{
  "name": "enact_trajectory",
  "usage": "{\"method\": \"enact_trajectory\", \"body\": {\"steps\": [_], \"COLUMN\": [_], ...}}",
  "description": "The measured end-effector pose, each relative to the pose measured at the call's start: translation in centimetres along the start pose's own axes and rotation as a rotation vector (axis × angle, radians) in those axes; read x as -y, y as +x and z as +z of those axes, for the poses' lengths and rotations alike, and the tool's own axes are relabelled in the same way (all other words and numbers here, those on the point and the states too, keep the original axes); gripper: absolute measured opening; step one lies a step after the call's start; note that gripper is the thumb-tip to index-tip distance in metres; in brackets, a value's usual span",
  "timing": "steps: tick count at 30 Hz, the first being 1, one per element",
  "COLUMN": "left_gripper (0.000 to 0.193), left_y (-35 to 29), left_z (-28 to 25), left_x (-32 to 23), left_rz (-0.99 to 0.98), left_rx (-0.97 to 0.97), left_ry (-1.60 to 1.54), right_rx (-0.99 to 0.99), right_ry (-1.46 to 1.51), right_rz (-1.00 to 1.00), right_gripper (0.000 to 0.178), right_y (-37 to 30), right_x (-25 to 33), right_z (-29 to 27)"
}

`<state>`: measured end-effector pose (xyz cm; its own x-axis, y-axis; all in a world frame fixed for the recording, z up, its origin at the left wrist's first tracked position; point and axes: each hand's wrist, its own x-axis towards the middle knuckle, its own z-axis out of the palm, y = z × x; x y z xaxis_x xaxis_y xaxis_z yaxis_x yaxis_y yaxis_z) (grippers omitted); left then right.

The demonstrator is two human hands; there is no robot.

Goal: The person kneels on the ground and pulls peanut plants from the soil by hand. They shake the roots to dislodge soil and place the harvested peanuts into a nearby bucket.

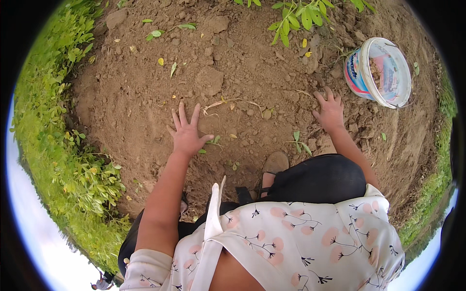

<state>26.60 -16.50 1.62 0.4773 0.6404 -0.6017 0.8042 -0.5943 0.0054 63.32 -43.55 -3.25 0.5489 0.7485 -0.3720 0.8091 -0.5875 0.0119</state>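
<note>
Fingers spread wide, my left hand [187,136] is over the loose brown soil [145,97], with nothing in it. A dry, pale stem [238,100] lies just beyond its fingertips, and a small green sprig [213,141] is by its thumb. To the right, my right hand [331,112] rests on the soil, its fingers apart and also holding nothing. Past it stands a white plastic bucket [365,72] with a blue and pink printed side, tilted so its mouth shows. Some small brownish pieces [376,72] are inside the bucket; their kind I cannot make out.
Dense green plants [63,169] border the soil on the left. A leafy green plant [301,17] hangs in at the far side. Clods [209,80] and loose leaves dot the ground. My sandalled foot [273,169] is close in front of me. A distant person [102,282] shows at lower left.
</note>
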Motion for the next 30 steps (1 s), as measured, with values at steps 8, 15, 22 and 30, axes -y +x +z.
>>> {"method": "enact_trajectory", "body": {"steps": [8, 15, 22, 30], "left_gripper": [0.097, 0.052, 0.022, 0.024], "left_y": [-0.2, 0.4, 0.4, 2.1], "left_z": [2.1, 2.5, 1.4, 2.1], "left_x": [0.9, 1.3, -0.1, 1.4], "left_rz": [0.123, 0.175, 0.185, 0.154], "left_rx": [-0.157, -0.211, -0.196, -0.164], "left_ry": [-0.043, -0.098, -0.223, -0.219], "right_rx": [-0.021, -0.292, -0.243, -0.063], "right_ry": [0.377, 0.348, 0.219, 0.464], "right_rz": [0.685, -0.161, -0.158, 0.779], "right_gripper": [0.077, 0.044, 0.043, 0.032], "right_y": [-8.5, -7.4, -4.1, -10.4], "right_x": [-5.3, 8.3, 3.9, -5.9], "right_z": [5.7, 3.0, 5.5, 7.7]}}
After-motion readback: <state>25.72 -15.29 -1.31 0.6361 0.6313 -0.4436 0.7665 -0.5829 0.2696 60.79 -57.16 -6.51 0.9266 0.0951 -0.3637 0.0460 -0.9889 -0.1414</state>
